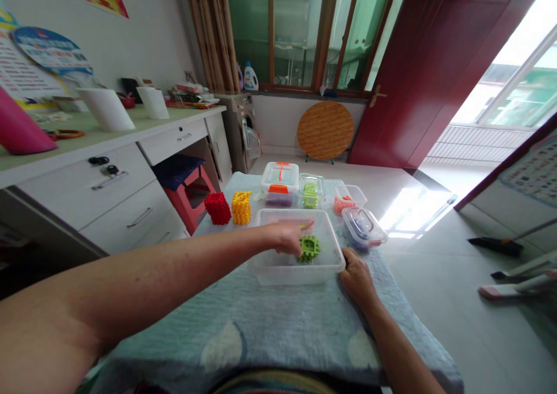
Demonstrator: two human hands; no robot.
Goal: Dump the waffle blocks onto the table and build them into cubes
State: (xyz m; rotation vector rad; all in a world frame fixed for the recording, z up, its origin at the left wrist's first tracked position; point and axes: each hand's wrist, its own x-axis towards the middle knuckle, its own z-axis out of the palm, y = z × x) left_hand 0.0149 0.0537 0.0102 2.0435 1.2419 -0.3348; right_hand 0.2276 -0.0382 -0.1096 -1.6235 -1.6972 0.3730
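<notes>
A large see-through plastic bin (pixel 282 275) stands uncovered on the cloth-covered table. My left hand (pixel 288 237) reaches into it, its fingers closed at the left side of a green bumpy block of interlocked pieces (pixel 310 249). The fingertips are partly hidden, but they appear to grip the block. Something thin and yellowish lies behind it in the bin. My right hand (pixel 357 271) is wrapped round the bin's front right corner. To the bin's left, a red knobbly block (pixel 217 208) and a yellow one (pixel 241 208) sit side by side on the table.
Behind the bin are an orange-latched box (pixel 281 176) and a small box with green pieces (pixel 311 192). At right stand an uncovered box with orange-red pieces (pixel 353 197) and a lidded handled box (pixel 364 228). A desk (pixel 117 191) and stool (pixel 191 179) are at left.
</notes>
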